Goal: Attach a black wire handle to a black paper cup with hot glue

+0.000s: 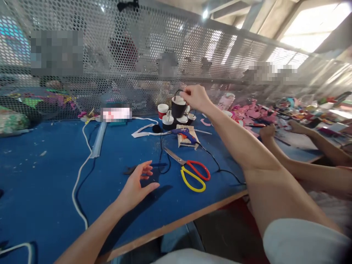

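My right hand (195,96) is closed at the top of a small black bucket (179,108) with a white inside and a thin black handle. Fingers and thumb pinch it at the rim or handle; which one I cannot tell. The bucket is raised over a cluster of similar black-and-white cups (168,120), beside a red-and-white cup (162,110). Over the blue table my left hand (139,182) is open, fingers apart, with nothing in it. Just behind it lies a dark slim tool (131,170). Scissors (189,169) with red and yellow handles rest to its right.
A blue glue gun (184,134) sits on a cardboard piece (180,141), its black cord running right. A white cable (79,176) crosses the left side. Perforated metal mesh (143,73) stands behind. Pink scraps (250,113) and another person's hand (267,132) are at right.
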The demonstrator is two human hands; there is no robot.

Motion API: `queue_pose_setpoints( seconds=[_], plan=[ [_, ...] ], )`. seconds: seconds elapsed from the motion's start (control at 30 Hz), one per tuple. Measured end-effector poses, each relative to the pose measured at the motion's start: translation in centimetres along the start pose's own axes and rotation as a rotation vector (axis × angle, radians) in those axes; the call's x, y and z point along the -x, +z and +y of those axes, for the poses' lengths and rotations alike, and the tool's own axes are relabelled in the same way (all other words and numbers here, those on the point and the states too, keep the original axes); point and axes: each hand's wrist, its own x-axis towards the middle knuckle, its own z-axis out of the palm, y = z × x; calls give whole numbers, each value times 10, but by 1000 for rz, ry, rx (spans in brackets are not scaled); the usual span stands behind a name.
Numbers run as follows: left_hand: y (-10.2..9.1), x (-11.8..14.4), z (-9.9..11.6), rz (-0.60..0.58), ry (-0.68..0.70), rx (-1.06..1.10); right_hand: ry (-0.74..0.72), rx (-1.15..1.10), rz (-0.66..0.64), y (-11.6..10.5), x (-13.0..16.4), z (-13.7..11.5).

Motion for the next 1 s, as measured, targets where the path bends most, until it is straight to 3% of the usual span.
queue_pose_setpoints(
  seconds=[0.13,0.3,0.6,1.0],
  plan=[
    [1,0,1,11,-37,-21,90,187,-8,33,-34,26],
    [1,0,1,-4,-51,-40,210,213,-18,66,-52,45],
    [4,3,-1,-36,-32,-73,237,227,-11,77,-66,59],
    [3,3,0,-71,-18,-119,195,256,-146,97,-59,62]
  ],
)
